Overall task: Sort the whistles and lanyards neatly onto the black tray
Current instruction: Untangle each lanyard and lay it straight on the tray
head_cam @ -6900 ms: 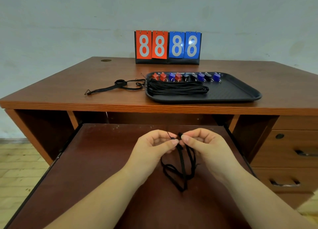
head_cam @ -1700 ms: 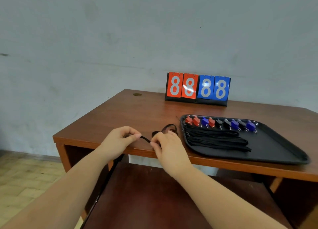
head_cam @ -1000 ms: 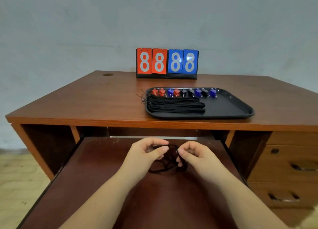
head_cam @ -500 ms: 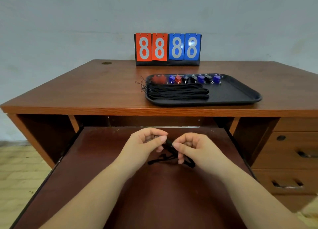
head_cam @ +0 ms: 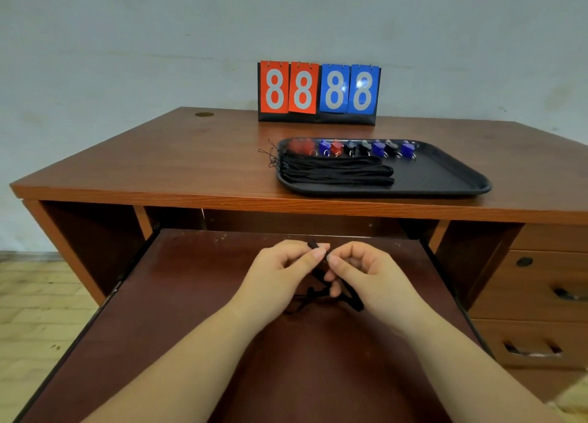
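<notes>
Now — black lanyard (head_cam: 321, 290) bunched, looped | pinched by left hand (head_cam: 281, 271), right hand (head_cam: 366, 276)

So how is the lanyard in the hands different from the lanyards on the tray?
The held lanyard is a single cord, pinched between the left hand and right hand over the pull-out shelf; the tray lanyards are several, lying untouched on the black tray on the desktop. The held lanyard hangs in loose, tangled loops; the tray lanyards lie straightened side by side in one bundle. Both are black cord.
</notes>
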A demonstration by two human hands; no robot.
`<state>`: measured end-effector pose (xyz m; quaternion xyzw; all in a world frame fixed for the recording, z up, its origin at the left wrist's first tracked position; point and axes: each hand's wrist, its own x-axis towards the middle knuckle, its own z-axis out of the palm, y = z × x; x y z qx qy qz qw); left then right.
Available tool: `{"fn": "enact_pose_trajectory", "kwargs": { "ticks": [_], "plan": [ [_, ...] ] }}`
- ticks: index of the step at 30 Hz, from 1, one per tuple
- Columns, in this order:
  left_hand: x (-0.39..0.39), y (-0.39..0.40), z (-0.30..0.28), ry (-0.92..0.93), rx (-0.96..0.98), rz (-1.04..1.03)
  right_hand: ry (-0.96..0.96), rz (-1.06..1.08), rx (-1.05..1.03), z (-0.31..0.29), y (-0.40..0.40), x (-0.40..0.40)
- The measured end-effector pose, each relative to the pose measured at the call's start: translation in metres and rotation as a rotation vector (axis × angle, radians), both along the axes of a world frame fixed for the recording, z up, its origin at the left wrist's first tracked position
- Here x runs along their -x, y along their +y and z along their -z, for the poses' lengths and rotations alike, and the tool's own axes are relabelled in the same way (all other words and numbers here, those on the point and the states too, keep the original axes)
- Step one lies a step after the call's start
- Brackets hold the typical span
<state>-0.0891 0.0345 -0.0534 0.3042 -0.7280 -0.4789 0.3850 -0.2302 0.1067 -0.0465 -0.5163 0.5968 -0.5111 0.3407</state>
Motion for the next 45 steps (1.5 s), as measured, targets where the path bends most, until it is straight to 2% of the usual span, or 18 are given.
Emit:
{"fn": "enact_pose_trajectory", "kwargs": {
  "ticks": [2, 5, 10, 14, 17, 23, 25, 27, 29, 31, 34, 38, 45],
  "plan": [
    [0.002, 0.003, 0.0, 0.057, -0.086, 0.001, 0.09, -0.018, -0.007, 0.002, 0.0, -0.002],
    [0.007, 0.005, -0.001, 0.178, -0.337, 0.021, 0.134, -0.059, -0.035, 0.003, -0.001, -0.004],
    [0.004, 0.0, -0.011, 0.539, -0.799, 0.105, 0.053, -0.142, -0.121, 0.002, -0.001, -0.005],
    [0.0, -0.007, -0.014, 0.674, -0.945, 0.079, 0.005, -0.134, -0.169, 0.0, -0.001, 0.001],
    [-0.004, -0.016, -0.012, 0.664, -0.894, -0.006, -0.121, -0.124, -0.186, -0.005, -0.002, 0.01],
    [-0.018, -0.041, -0.001, 0.454, -0.733, -0.254, -0.509, -0.045, -0.137, -0.01, -0.001, 0.027],
    [-0.022, -0.047, 0.001, 0.453, -0.723, -0.307, -0.549, -0.027, -0.121, -0.009, -0.002, 0.03],
    [-0.024, -0.051, 0.005, 0.382, -0.606, -0.334, -0.428, 0.003, -0.115, -0.006, -0.003, 0.031],
    [-0.023, -0.048, 0.009, 0.201, -0.353, -0.327, -0.154, 0.058, -0.094, 0.0, -0.004, 0.029],
    [-0.015, -0.037, 0.009, 0.106, -0.164, -0.257, 0.114, 0.098, -0.058, 0.003, -0.004, 0.024],
    [-0.002, -0.017, 0.008, -0.006, 0.029, -0.122, 0.352, 0.072, 0.028, 0.005, -0.003, 0.012],
    [0.002, -0.005, 0.011, -0.174, 0.229, -0.017, 0.486, 0.044, 0.061, 0.008, -0.002, 0.002],
    [0.002, -0.003, 0.012, -0.23, 0.148, 0.108, 0.494, 0.032, 0.065, 0.008, -0.001, -0.001]
  ]
}}
